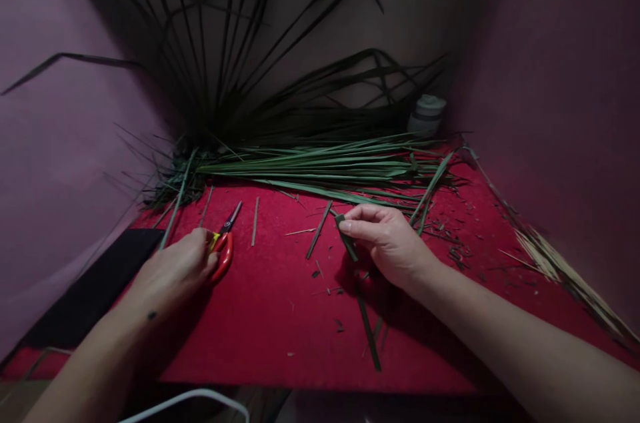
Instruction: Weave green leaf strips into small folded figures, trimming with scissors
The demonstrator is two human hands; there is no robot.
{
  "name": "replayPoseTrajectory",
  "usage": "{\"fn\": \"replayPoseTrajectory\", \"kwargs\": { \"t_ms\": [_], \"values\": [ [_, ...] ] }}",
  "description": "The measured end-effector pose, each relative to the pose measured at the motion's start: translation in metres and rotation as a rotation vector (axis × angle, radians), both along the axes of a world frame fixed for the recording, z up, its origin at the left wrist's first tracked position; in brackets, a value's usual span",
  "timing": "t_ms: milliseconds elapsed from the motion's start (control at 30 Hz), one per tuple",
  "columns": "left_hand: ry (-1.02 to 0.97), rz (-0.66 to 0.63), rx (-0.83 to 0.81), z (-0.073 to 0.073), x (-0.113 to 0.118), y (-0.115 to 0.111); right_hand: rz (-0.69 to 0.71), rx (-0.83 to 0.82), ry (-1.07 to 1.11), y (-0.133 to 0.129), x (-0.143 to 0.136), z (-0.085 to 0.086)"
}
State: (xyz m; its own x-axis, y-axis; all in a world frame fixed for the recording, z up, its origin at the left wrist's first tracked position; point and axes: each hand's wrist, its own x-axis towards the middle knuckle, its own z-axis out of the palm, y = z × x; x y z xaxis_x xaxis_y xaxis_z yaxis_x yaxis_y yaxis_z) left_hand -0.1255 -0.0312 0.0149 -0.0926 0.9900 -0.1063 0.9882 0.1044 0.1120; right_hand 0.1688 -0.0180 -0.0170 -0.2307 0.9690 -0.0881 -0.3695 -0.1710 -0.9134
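My left hand [183, 263] is closed on the red and yellow handles of a pair of scissors [223, 249], over the left part of the red cloth. The blades point away, up and to the right. Right of centre, my right hand [377, 236] pinches a folded dark green leaf strip [349, 246] between thumb and fingers. Below that hand, a long narrow strip [369, 333] extends toward the front edge. Cut leaf pieces [319, 229] lie on the cloth between the hands.
A bundle of long green leaves [320, 166] crosses the back of the red cloth [240, 329]. Behind it stand dark fronds and a white roll [427, 115]. A black mat [95, 283] lies left, pale sticks [565, 269] right, with leaf scraps [457, 253] nearby.
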Motion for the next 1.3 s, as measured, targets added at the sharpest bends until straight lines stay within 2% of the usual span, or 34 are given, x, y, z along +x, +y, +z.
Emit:
{"fn": "replayPoseTrajectory", "kwargs": {
  "t_ms": [67,100,200,267,333,367,433,467,533,633,733,933,1300],
  "values": [
    [-0.033,0.072,-0.01,-0.004,-0.001,-0.002,-0.017,-0.009,0.033,0.0,0.0,-0.002],
    [-0.116,0.106,-0.003,-0.004,-0.001,-0.002,-0.017,-0.021,0.042,0.0,0.0,-0.002],
    [-0.511,0.133,0.015,-0.004,0.008,-0.007,-0.016,-0.032,0.067,0.001,-0.001,-0.002],
    [-0.669,0.065,-0.012,-0.002,0.024,-0.014,-0.021,-0.024,0.101,0.0,-0.003,-0.001],
    [-0.71,-0.105,-0.041,0.002,0.047,-0.021,-0.04,-0.013,0.145,-0.001,-0.004,0.002],
    [-0.697,-0.219,-0.065,0.004,0.058,-0.024,-0.051,-0.008,0.169,-0.002,-0.005,0.003],
    [-0.656,-0.349,-0.113,0.007,0.08,-0.028,-0.067,0.001,0.224,-0.004,-0.006,0.006],
    [-0.544,-0.453,-0.08,0.007,0.088,-0.028,-0.071,0.007,0.256,-0.004,-0.007,0.007],
    [-0.383,-0.539,-0.021,0.006,0.099,-0.027,-0.08,0.026,0.32,-0.005,-0.007,0.009],
    [-0.229,-0.555,-0.003,0.002,0.107,-0.023,-0.11,0.046,0.36,-0.004,-0.007,0.011],
    [-0.174,-0.583,0.008,0.0,0.111,-0.022,-0.129,0.045,0.362,-0.002,-0.006,0.011],
    [-0.156,-0.601,0.07,0.0,0.117,-0.023,-0.117,0.04,0.382,-0.003,-0.007,0.01],
    [-0.137,-0.605,0.061,-0.005,0.114,-0.019,-0.133,-0.001,0.367,-0.003,-0.009,0.01]
  ]
}}
